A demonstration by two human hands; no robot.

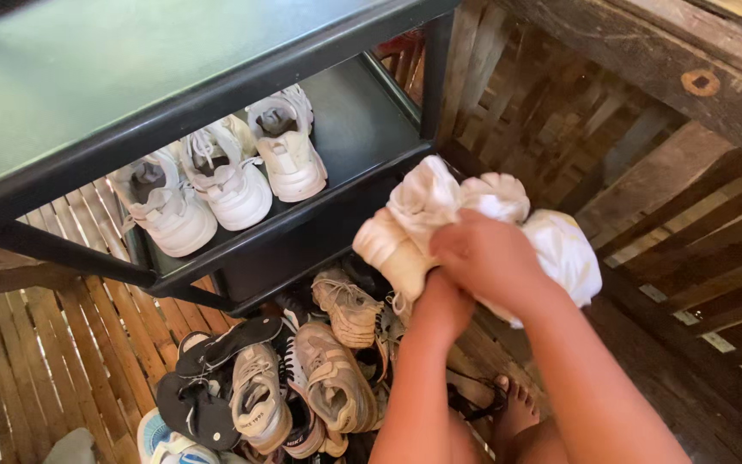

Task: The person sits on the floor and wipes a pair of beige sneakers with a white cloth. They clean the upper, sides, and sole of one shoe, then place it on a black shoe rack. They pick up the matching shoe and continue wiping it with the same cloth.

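The fingers of the right hand [487, 258] are curled down over a white cloth [560, 245], closed around its bunched top. The left hand [440, 296] sits under it, mostly hidden; its fingers seem wrapped around the heel of a cream shoe [388, 249] that the cloth partly covers, though how tightly they close cannot be told. Shoe and cloth are held in the air, just in front of the lower shelf of a black shoe rack [285, 232].

On that shelf three white sneakers [225, 176] stand side by side, toes toward the camera. Below, on the slatted bamboo floor [62, 352], lies a loose heap of beige sneakers [337, 378] and dark sandals [208, 378], and a bare foot [517, 404] rests just beside the heap.

The grip looks crowded: with both hands bunched around cloth and shoe together, the shoe could slip out from the loose folds and drop onto the heap or the foot. A trailing end of cloth might also snag the shelf's edge
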